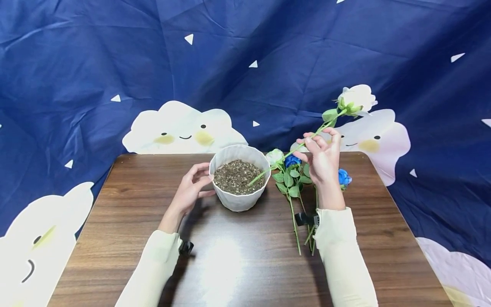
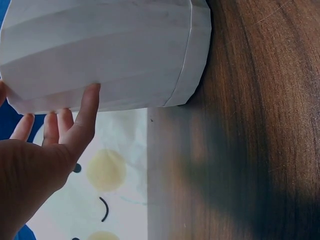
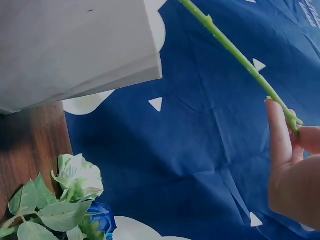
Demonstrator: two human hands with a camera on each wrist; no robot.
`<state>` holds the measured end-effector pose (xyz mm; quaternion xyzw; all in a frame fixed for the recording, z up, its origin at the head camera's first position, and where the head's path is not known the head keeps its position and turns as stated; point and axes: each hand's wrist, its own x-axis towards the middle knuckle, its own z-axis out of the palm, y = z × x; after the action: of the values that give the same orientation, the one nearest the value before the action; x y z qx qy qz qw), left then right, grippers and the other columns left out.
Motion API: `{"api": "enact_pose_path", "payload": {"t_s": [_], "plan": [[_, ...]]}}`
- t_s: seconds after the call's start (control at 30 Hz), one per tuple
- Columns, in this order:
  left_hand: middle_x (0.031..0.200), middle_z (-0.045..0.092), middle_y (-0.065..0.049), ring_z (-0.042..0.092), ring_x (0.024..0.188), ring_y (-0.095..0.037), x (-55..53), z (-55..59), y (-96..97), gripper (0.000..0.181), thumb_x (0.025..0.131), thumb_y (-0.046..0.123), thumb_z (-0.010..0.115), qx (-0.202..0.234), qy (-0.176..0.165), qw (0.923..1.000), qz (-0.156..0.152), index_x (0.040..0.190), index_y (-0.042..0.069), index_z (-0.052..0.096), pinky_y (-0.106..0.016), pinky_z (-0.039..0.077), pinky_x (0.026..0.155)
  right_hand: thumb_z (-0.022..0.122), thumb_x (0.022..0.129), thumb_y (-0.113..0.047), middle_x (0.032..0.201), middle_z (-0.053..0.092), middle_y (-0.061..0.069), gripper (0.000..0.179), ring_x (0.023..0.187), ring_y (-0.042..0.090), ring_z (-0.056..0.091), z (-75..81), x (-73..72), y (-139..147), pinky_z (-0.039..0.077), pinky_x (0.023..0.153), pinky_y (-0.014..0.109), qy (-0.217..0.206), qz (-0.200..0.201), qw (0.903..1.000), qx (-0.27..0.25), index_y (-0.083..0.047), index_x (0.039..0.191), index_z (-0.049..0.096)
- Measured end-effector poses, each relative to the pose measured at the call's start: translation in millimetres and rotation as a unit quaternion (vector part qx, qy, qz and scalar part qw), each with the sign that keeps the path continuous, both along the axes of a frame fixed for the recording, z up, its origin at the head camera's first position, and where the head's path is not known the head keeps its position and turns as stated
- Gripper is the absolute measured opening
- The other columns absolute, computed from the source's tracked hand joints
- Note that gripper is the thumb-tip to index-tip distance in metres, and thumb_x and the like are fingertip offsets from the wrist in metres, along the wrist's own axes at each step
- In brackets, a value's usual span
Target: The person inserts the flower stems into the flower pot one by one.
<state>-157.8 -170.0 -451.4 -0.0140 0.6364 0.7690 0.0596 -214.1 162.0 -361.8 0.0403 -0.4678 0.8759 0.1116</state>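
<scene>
Bracing the faceted white flowerpot point(image 1: 239, 201) from its left side, my left hand point(image 1: 189, 189) rests spread fingertips on the outer wall without closing round it. The wall looks smooth and fairly stiff; I judge that the soil point(image 1: 235, 177) gives the base weight, so light pressure on the side should suffice.

To the right, the green stem point(image 3: 235, 53) of the held white rose point(image 1: 357, 98) slants from over the soil up to the bloom. Whether its lower end touches the soil, I cannot tell. My right hand point(image 1: 324, 162) pinches this stem between thumb and fingers, below the bloom. I rate the flower light and the stem slender but springy; take hold on the bare stem, since the petals are likely easily crushed. Nubs along the stem should limit slipping.

Just right of the pot lie a second white rose point(image 1: 275, 157) and a blue rose point(image 1: 293, 160); another blue bloom point(image 1: 344, 178) shows beyond my right wrist.

Surface: wood-grain tabletop point(image 1: 126, 204), glossy, with a bright reflection before the pot.

Room: creased blue backdrop point(image 1: 287, 25), printed with smiling clouds and white triangles.
</scene>
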Motion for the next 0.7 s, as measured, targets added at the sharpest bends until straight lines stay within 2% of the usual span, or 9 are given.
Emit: {"api": "enact_pose_path", "payload": {"t_s": [0.27, 0.5, 0.7], "plan": [[0.125, 0.046, -0.015, 0.055, 0.105, -0.021, -0.5, -0.3, 0.4, 0.049, 0.097, 0.004, 0.062, 0.003, 0.000, 1.0000, 0.002, 0.143, 0.003, 0.045, -0.053, 0.061, 0.089, 0.056, 0.098, 0.008, 0.099, 0.058, 0.015, 0.038, 0.086, 0.028, 0.066, -0.3, -9.4, -13, 0.066, 0.062, 0.038, 0.000, 0.008, 0.9989, 0.046, -0.016, 0.119, 0.034], [0.127, 0.045, -0.017, 0.054, 0.106, -0.022, -0.3, -0.1, 0.5, 0.051, 0.097, 0.004, 0.062, 0.002, 0.001, 1.0000, -0.002, 0.145, 0.001, 0.044, -0.053, 0.061, 0.089, 0.055, 0.099, 0.006, 0.099, 0.059, 0.014, 0.036, 0.085, 0.026, 0.068, 0.2, -15.7, -25, 0.066, 0.061, 0.037, 0.002, -0.013, 0.9955, 0.094, -0.016, 0.118, 0.034], [0.127, 0.046, -0.018, 0.054, 0.106, -0.021, -0.7, 0.2, 0.2, 0.051, 0.098, 0.004, 0.061, -0.001, 0.001, 1.0000, -0.001, 0.145, 0.000, 0.043, -0.053, 0.061, 0.090, 0.055, 0.099, 0.007, 0.098, 0.061, 0.013, 0.036, 0.083, 0.024, 0.069, -1.8, -23.9, -35, 0.065, 0.060, 0.033, 0.017, -0.020, 0.9933, 0.113, -0.016, 0.117, 0.035]]}}
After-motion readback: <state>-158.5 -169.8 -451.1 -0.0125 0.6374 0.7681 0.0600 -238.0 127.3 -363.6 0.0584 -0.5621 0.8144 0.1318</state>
